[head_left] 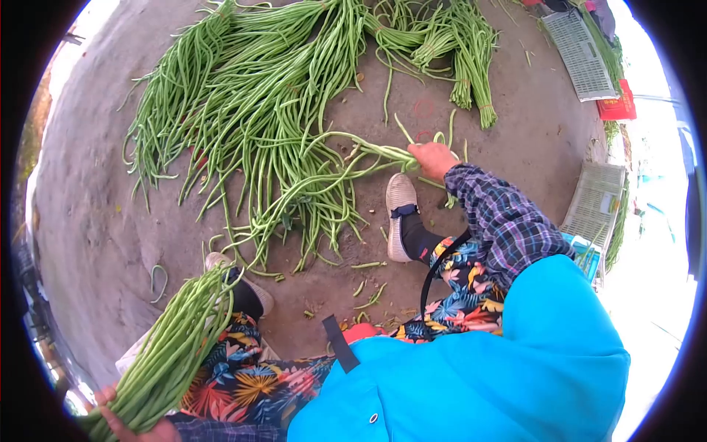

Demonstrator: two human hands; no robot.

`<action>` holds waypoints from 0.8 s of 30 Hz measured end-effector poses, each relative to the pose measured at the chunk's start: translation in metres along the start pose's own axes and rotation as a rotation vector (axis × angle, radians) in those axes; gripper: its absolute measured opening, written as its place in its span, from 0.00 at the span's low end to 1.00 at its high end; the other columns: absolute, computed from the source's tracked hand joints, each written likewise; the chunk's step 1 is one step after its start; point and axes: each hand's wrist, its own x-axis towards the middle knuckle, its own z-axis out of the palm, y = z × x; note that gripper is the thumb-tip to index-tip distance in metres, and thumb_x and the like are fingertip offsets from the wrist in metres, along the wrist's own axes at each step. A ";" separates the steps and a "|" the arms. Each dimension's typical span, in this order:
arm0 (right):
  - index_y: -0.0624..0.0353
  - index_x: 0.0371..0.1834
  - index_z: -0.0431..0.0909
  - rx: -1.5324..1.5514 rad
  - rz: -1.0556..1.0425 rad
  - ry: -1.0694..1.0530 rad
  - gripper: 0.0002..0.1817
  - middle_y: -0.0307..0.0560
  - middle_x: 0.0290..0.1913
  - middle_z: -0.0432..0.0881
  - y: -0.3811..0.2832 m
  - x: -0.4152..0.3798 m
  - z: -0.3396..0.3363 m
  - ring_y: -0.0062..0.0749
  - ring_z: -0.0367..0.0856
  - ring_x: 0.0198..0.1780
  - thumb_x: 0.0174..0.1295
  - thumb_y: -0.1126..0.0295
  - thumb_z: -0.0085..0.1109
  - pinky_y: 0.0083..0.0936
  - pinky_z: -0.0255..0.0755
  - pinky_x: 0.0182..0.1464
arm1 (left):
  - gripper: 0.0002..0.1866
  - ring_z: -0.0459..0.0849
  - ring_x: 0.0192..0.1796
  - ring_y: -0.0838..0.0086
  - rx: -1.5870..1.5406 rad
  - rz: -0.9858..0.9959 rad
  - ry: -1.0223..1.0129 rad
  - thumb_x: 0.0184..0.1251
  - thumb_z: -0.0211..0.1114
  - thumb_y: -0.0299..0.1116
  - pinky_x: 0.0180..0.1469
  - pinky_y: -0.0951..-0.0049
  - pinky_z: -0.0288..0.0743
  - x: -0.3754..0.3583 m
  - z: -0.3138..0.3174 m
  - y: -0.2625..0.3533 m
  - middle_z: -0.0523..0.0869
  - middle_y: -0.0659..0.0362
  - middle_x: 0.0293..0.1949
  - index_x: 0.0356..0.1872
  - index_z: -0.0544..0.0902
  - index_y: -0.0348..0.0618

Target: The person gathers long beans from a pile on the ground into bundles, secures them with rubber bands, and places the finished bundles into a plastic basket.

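At the lower left, my left hand is wrapped round one end of a thick bundle of yardlong beans, which slants up across my left knee. My right hand is closed on the ends of several loose yardlong beans, beyond my right shoe. Their other ends trail left over a large pile of yardlong beans spread on the ground. My right fingertips are partly hidden by the hand's own back.
Tied bean bundles lie at the top. Along the right side are a pale plastic crate, a second crate and a red box. Bean scraps litter the ground between my shoes. A loose band lies at left.
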 end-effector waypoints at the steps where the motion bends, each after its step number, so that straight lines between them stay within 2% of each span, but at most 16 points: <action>1: 0.57 0.40 0.70 0.052 0.061 -0.066 0.16 0.51 0.33 0.80 0.003 0.000 -0.013 0.49 0.79 0.39 0.45 0.73 0.58 0.43 0.72 0.38 | 0.15 0.74 0.51 0.72 0.039 0.083 0.093 0.67 0.54 0.31 0.55 0.66 0.71 -0.001 0.009 -0.007 0.74 0.57 0.46 0.52 0.69 0.40; 3: 0.56 0.40 0.72 0.109 0.054 -0.059 0.17 0.51 0.33 0.80 0.001 -0.016 -0.060 0.49 0.79 0.39 0.43 0.73 0.59 0.42 0.72 0.38 | 0.17 0.76 0.48 0.72 0.032 0.165 0.221 0.64 0.57 0.28 0.52 0.69 0.73 -0.004 0.021 -0.014 0.78 0.52 0.43 0.54 0.68 0.40; 6: 0.55 0.39 0.74 0.245 0.022 -0.031 0.18 0.51 0.33 0.81 0.010 -0.053 -0.126 0.46 0.80 0.38 0.40 0.74 0.60 0.39 0.71 0.38 | 0.19 0.74 0.47 0.70 0.005 0.141 0.196 0.64 0.56 0.29 0.54 0.67 0.70 -0.012 0.043 -0.015 0.74 0.55 0.44 0.54 0.65 0.37; 7: 0.54 0.39 0.76 0.326 -0.008 -0.017 0.19 0.50 0.33 0.81 0.012 -0.074 -0.145 0.43 0.80 0.37 0.38 0.75 0.60 0.37 0.71 0.39 | 0.22 0.76 0.46 0.71 -0.036 0.205 0.154 0.64 0.56 0.27 0.51 0.72 0.72 -0.014 0.047 -0.020 0.75 0.51 0.45 0.58 0.64 0.35; 8: 0.54 0.39 0.76 0.315 0.026 0.005 0.19 0.50 0.33 0.81 0.015 -0.097 -0.165 0.43 0.80 0.37 0.38 0.75 0.60 0.37 0.71 0.39 | 0.22 0.76 0.46 0.71 -0.068 0.208 0.127 0.64 0.56 0.27 0.51 0.72 0.72 -0.015 0.046 -0.020 0.75 0.51 0.45 0.58 0.64 0.35; 10: 0.56 0.38 0.75 0.503 0.090 0.077 0.19 0.45 0.30 0.80 0.014 -0.152 -0.207 0.35 0.79 0.35 0.37 0.77 0.61 0.31 0.70 0.39 | 0.20 0.76 0.48 0.71 -0.086 0.149 0.090 0.63 0.57 0.27 0.51 0.71 0.72 -0.009 0.048 -0.022 0.76 0.51 0.45 0.55 0.68 0.34; 11: 0.56 0.38 0.75 0.494 0.144 0.104 0.19 0.45 0.30 0.80 0.021 -0.180 -0.222 0.35 0.79 0.35 0.37 0.77 0.61 0.31 0.70 0.39 | 0.16 0.76 0.48 0.70 -0.112 0.096 0.098 0.63 0.58 0.27 0.50 0.71 0.73 -0.005 0.044 -0.023 0.77 0.52 0.44 0.51 0.73 0.33; 13: 0.59 0.42 0.74 0.686 0.196 0.162 0.20 0.35 0.29 0.77 0.042 -0.254 -0.249 0.22 0.73 0.34 0.40 0.79 0.60 0.25 0.69 0.38 | 0.15 0.76 0.47 0.70 -0.128 0.115 0.018 0.64 0.58 0.28 0.49 0.71 0.73 -0.002 0.044 -0.029 0.77 0.52 0.44 0.50 0.75 0.32; 15: 0.60 0.45 0.73 0.681 0.305 0.350 0.21 0.34 0.35 0.77 0.050 -0.340 -0.279 0.19 0.72 0.38 0.42 0.78 0.61 0.21 0.68 0.41 | 0.14 0.77 0.47 0.69 -0.148 0.119 -0.071 0.64 0.57 0.29 0.48 0.71 0.73 0.017 0.044 -0.040 0.77 0.53 0.44 0.49 0.76 0.32; 17: 0.62 0.49 0.72 0.384 0.534 0.575 0.25 0.37 0.38 0.76 0.047 -0.431 -0.303 0.18 0.71 0.40 0.43 0.76 0.61 0.17 0.68 0.43 | 0.21 0.75 0.54 0.68 -0.281 -0.090 0.008 0.66 0.55 0.36 0.55 0.67 0.71 0.058 0.035 -0.058 0.76 0.50 0.52 0.56 0.73 0.34; 18: 0.65 0.47 0.73 0.423 0.578 0.655 0.24 0.43 0.37 0.79 0.055 -0.475 -0.305 0.26 0.76 0.38 0.43 0.71 0.62 0.23 0.70 0.43 | 0.21 0.75 0.54 0.68 -0.293 -0.105 -0.031 0.66 0.55 0.36 0.55 0.67 0.71 0.068 0.033 -0.070 0.76 0.50 0.52 0.56 0.73 0.34; 19: 0.67 0.48 0.73 0.357 0.752 0.732 0.26 0.45 0.37 0.79 0.057 -0.515 -0.305 0.26 0.77 0.37 0.44 0.69 0.62 0.24 0.71 0.42 | 0.21 0.74 0.55 0.67 -0.167 0.052 -0.186 0.67 0.54 0.35 0.56 0.67 0.70 0.075 0.031 -0.081 0.75 0.49 0.53 0.57 0.72 0.33; 20: 0.66 0.49 0.73 0.439 0.920 0.718 0.26 0.44 0.37 0.79 0.055 -0.552 -0.307 0.24 0.76 0.35 0.44 0.69 0.61 0.24 0.71 0.40 | 0.21 0.73 0.56 0.65 -0.038 0.217 -0.332 0.68 0.53 0.34 0.58 0.67 0.69 0.077 0.035 -0.087 0.74 0.48 0.54 0.57 0.71 0.32; 22: 0.66 0.45 0.73 0.459 1.088 0.977 0.21 0.45 0.33 0.79 0.069 -0.620 -0.280 0.25 0.76 0.29 0.47 0.68 0.61 0.22 0.71 0.34 | 0.20 0.74 0.55 0.64 -0.086 0.196 -0.346 0.68 0.52 0.33 0.58 0.67 0.69 0.075 0.053 -0.090 0.74 0.47 0.54 0.57 0.71 0.32; 23: 0.67 0.40 0.74 0.359 1.225 0.961 0.18 0.46 0.29 0.78 0.062 -0.638 -0.273 0.27 0.77 0.25 0.47 0.67 0.61 0.22 0.71 0.29 | 0.20 0.75 0.54 0.63 -0.131 0.173 -0.336 0.68 0.50 0.33 0.58 0.66 0.69 0.073 0.059 -0.091 0.74 0.46 0.53 0.57 0.71 0.31; 24: 0.68 0.36 0.75 0.465 1.289 1.046 0.17 0.46 0.27 0.78 0.064 -0.654 -0.260 0.28 0.76 0.23 0.47 0.67 0.62 0.23 0.71 0.26 | 0.20 0.75 0.54 0.63 -0.132 0.179 -0.336 0.68 0.50 0.33 0.58 0.66 0.69 0.072 0.060 -0.094 0.74 0.46 0.53 0.57 0.71 0.31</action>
